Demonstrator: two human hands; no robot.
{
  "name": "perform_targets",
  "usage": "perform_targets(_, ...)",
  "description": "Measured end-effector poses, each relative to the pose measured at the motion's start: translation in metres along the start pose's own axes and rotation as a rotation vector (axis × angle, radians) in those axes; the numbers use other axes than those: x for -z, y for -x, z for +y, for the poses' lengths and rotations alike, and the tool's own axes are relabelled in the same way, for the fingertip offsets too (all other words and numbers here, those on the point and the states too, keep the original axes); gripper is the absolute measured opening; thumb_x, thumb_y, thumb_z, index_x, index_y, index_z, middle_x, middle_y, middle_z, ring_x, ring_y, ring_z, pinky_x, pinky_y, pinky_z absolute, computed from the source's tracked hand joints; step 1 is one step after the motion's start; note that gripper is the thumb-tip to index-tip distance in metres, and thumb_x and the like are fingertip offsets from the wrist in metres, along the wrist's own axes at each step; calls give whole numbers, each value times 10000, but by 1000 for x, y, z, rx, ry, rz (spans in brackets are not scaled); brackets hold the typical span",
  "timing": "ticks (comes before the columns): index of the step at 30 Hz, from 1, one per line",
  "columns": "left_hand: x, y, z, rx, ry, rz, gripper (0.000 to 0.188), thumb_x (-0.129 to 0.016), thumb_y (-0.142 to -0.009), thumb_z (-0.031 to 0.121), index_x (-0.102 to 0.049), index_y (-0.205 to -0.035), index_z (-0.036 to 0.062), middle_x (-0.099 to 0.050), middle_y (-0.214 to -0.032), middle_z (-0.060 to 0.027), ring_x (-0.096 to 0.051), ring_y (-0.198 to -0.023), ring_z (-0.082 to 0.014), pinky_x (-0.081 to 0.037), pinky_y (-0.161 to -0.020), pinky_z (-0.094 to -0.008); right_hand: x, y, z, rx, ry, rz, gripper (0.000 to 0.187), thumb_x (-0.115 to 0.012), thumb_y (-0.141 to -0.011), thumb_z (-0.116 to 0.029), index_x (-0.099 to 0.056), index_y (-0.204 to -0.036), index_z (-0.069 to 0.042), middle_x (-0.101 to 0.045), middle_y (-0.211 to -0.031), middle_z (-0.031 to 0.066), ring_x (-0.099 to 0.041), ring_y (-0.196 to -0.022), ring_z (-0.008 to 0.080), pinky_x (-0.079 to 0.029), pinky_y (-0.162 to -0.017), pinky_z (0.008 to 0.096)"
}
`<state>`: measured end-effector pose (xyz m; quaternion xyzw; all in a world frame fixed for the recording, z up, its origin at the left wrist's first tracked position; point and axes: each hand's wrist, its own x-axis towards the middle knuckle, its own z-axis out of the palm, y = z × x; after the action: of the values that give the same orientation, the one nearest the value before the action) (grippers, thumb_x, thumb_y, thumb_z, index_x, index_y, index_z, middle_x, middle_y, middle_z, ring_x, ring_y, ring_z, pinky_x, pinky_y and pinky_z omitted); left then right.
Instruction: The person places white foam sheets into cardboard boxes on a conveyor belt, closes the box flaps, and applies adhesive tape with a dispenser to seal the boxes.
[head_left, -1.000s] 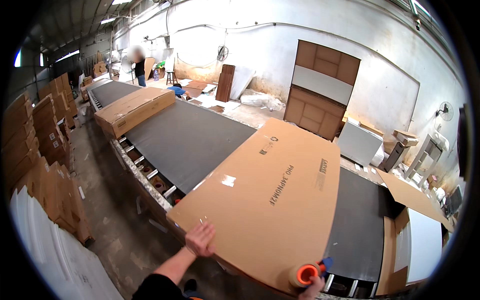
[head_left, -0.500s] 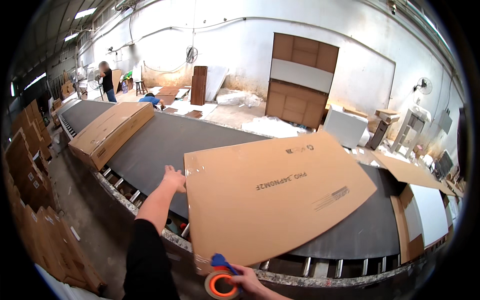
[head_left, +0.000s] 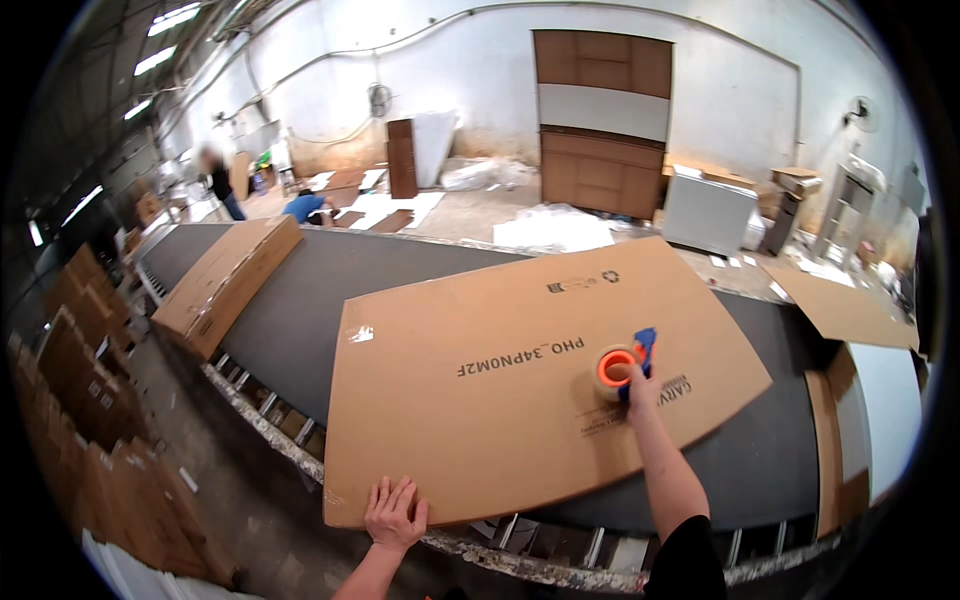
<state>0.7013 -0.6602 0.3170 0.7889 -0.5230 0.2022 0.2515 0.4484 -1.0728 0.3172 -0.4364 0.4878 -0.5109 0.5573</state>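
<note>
A large flat cardboard box lies askew on the dark conveyor belt, its printed top facing up. My left hand rests on the box's near left corner with the fingers spread flat on the cardboard. Held over the right part of the box is a tape dispenser with a blue handle, an orange hub and a roll of tape. My right hand grips its handle. A piece of clear tape shines at the box's far left corner.
Another closed carton sits on the belt to the left. At the right stands an open carton with white panels and a raised flap. Stacked cartons line the left side. Two people are beyond the belt, one crouching in blue.
My left hand has come from the box's far left edge to its near left corner. The right hand has carried the tape dispenser from the near left corner across to the right. The box has turned slightly.
</note>
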Motion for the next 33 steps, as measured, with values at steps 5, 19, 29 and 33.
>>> perform_targets(5,10,5,-12,102,-37,9,270,-656,-766,256,-698,-987,108,-708,-1055,-66,-653,-1002,-368,-476,-940,-495,56,-51,13,219,616,622,860,-832,-683,-391,-444,-1319,39,-471,-1351,239,-423,-1278,367,-335,-1085,461)
perform_targets(19,11,34,-27,-38,-44,-40,514,-706,-747,281,-623,-1180,17,-628,-1215,-148,-485,-1287,-331,-371,-1081,-489,252,-89,49,-67,-411,118,456,-630,-901,-163,-516,-1274,74,-608,-1220,175,-615,-1060,279,-511,-922,373)
perform_targets(29,-47,-129,-212,-251,329,-28,271,-625,-712,145,-683,-977,134,-660,-1063,-140,-632,-990,-353,-495,-891,-489,263,136,124,138,-381,398,501,-533,-960,-355,-548,-1266,41,-609,-1206,181,-605,-1060,282,-511,-899,391)
perform_targets(33,-121,-192,-371,122,-523,-23,611,-526,-872,384,-483,-1343,-1,-370,-1432,-305,-265,-1367,-491,-94,-1155,-567,13,319,104,-196,-105,985,723,-755,-778,-279,-457,-1235,195,-633,-1082,219,-617,-1002,271,-518,-840,351)
